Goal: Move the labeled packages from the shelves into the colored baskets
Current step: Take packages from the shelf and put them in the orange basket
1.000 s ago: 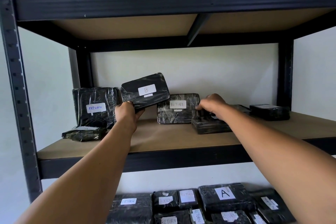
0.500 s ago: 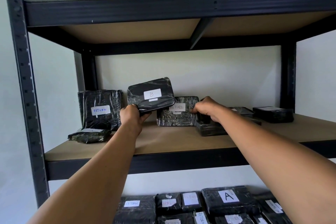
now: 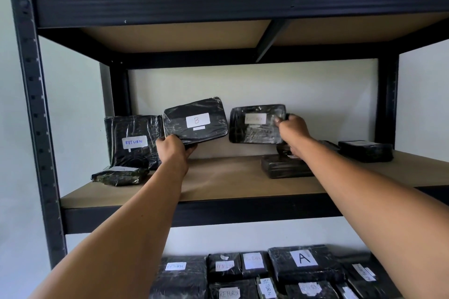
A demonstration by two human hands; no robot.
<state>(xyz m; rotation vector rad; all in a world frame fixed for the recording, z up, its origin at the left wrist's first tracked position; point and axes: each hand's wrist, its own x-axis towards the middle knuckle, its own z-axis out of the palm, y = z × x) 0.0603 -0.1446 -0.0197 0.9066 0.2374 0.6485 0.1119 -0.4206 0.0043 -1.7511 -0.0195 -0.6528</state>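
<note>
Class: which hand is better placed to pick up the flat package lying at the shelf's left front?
Left. The left hand is nearer that flat package, though it holds the B package.

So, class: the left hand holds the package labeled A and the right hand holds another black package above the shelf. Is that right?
Not quite. In the head view the left hand holds the package labeled B, not A. The right hand does hold another black package above the shelf.

Second package lifted off the shelf

The right hand [image 3: 291,132], which had reached to the faintly labelled package [image 3: 256,124] standing on the shelf board [image 3: 218,182], gripped its right edge and raised it clear, level with the B package [image 3: 195,120] in the left hand [image 3: 173,150].
</note>
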